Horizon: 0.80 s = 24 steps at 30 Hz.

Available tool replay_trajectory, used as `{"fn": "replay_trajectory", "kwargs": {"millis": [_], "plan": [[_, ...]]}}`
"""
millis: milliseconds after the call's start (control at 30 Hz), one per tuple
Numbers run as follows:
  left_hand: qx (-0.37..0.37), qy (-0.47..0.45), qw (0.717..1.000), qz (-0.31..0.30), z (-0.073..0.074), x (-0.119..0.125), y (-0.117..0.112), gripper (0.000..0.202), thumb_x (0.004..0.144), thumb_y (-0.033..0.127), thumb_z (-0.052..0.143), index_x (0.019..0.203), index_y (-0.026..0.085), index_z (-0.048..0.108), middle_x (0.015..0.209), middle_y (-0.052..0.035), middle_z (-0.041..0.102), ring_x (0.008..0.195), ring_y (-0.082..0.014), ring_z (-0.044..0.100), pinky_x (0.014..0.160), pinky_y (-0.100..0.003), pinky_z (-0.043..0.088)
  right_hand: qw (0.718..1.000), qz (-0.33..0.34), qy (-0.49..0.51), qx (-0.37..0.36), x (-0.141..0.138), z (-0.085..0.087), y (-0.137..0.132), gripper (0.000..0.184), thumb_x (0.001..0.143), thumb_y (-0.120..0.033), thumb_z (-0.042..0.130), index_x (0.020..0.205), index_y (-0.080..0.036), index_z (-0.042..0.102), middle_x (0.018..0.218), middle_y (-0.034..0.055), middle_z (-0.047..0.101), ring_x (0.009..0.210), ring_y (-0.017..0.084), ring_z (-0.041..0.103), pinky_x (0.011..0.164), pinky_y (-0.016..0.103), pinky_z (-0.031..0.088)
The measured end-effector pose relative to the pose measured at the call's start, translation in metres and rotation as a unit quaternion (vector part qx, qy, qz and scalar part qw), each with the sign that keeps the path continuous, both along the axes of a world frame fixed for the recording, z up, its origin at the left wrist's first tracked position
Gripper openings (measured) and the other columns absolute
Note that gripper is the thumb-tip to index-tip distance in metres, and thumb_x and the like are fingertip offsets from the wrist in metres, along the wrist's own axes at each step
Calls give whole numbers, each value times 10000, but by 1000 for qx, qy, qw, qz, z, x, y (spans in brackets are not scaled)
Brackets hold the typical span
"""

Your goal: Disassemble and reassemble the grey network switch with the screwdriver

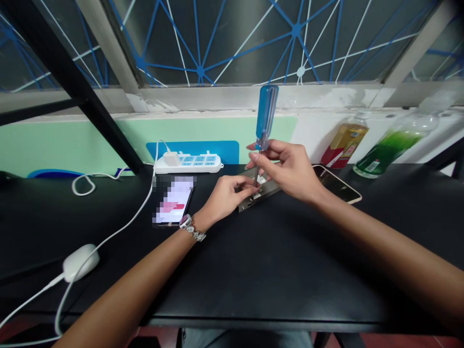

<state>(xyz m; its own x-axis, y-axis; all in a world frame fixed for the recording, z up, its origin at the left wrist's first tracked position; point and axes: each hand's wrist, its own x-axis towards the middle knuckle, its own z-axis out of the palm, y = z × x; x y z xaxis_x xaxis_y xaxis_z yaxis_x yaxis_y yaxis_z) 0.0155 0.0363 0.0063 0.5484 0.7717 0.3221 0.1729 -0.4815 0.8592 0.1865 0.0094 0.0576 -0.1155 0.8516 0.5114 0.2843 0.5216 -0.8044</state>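
I list: screwdriver [266, 113], near upright, right fingers [267, 166] pinching its neck; left fingers [244, 194], grip unclear, nearer its six-o'clock tip; metal plate [268, 189], eight-to-two o'clock.

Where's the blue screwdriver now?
In the head view, the screwdriver is right of centre, nearly upright in the right hand, its lower end by the left hand and metal piece.

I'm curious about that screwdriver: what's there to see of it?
The screwdriver has a blue, partly clear, plastic-looking handle above a slim, metallic-looking shaft. It stands nearly upright over a metal-looking part. The right hand grips it where handle meets shaft; the left hand's fingertips are at the lower shaft. Its tip is unclear.
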Motion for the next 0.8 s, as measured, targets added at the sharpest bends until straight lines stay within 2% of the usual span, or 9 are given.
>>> {"fn": "replay_trajectory", "kwargs": {"millis": [100,167,300,467,633,733,800], "plan": [[13,-11,999,52,-3,2,1,223,803,339,755,767,138,666,786,-51,710,721,-173,653,699,-317,527,1000,12,1,-2,1,-9,1,235,814,-375,739,895,-159,690,798,46,712,713,174,669,668,330,565],[15,-21,999,41,-4,2,1,216,800,340,759,806,141,675,822,-52,717,758,-178,662,727,-325,536,999,29,2,-13,3,-15,1,220,846,-379,706,877,-163,685,826,57,719,725,175,678,659,326,575],[-11,-30,999,-25,-3,1,-1,158,883,282,654,964,163,720,1008,-71,747,982,-210,685,913,-380,532,998,42,-14,-38,8,-20,-1,258,908,-393,625,987,-158,696,904,79,733,724,170,689,621,308,586],[8,-31,999,37,-6,2,2,154,815,285,729,858,142,695,865,-71,737,829,-197,691,802,-353,558,999,22,-31,-22,10,-23,-1,201,872,-335,674,975,-164,699,846,55,713,766,187,694,631,305,581],[3,-18,1000,-14,-7,2,1,175,882,285,656,974,149,715,986,-83,742,958,-215,687,880,-375,541,998,48,-35,-38,11,-23,-3,200,919,-346,610,984,-172,683,878,61,725,765,192,708,669,326,596],[21,6,1000,9,-5,1,0,156,874,281,656,896,137,710,911,-82,741,900,-220,692,835,-373,548,996,40,-76,-33,13,-23,-3,196,923,-359,604,986,-185,669,871,57,723,765,202,708,674,337,592],[51,27,998,17,-2,-2,0,162,855,279,667,936,141,692,944,-86,734,911,-221,685,842,-373,544,993,35,-107,-21,15,-23,-3,197,928,-372,596,963,-188,658,854,56,717,768,207,702,684,347,587]]}}
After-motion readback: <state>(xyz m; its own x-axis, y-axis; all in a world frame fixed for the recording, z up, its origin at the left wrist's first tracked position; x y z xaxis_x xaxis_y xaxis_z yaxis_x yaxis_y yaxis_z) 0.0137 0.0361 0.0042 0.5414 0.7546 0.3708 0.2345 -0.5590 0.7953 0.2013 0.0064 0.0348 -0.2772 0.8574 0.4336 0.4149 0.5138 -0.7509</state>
